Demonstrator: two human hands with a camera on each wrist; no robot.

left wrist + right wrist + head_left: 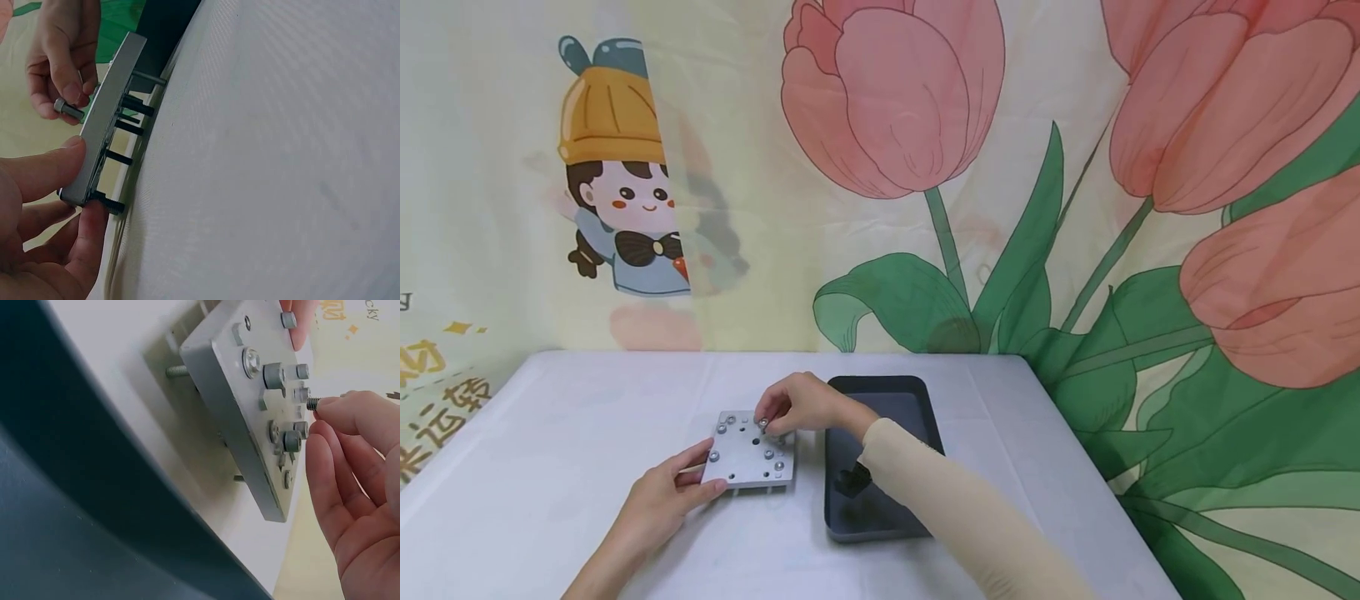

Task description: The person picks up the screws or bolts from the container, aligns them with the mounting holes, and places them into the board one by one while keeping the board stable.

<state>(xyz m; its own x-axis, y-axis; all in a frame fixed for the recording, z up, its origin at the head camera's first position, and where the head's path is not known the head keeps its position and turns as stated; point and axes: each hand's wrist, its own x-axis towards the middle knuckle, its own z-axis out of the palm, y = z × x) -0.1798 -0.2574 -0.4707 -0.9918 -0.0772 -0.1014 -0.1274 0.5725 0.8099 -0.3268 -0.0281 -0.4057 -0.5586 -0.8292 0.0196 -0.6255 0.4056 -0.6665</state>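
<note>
A grey metal plate [748, 451] with several bolt heads on its top stands on the white table, raised on black bolt shanks [128, 128] that stick out below. My left hand [709, 472] grips the plate's near left corner, thumb on top and a finger under the edge [84, 181]. My right hand [765, 419] hovers over the plate's far right part and pinches a small silver bolt [310, 403] by its head, threaded end toward the plate [250, 406]. In the left wrist view the bolt [67, 109] sits just off the plate's face.
A black tray [917, 400] lies right of the plate, under my right forearm, with a small dark object [853, 481] in it. White cloth [587, 400] covers the table. A printed curtain [925, 167] hangs behind; the table's right edge [1075, 442] falls away.
</note>
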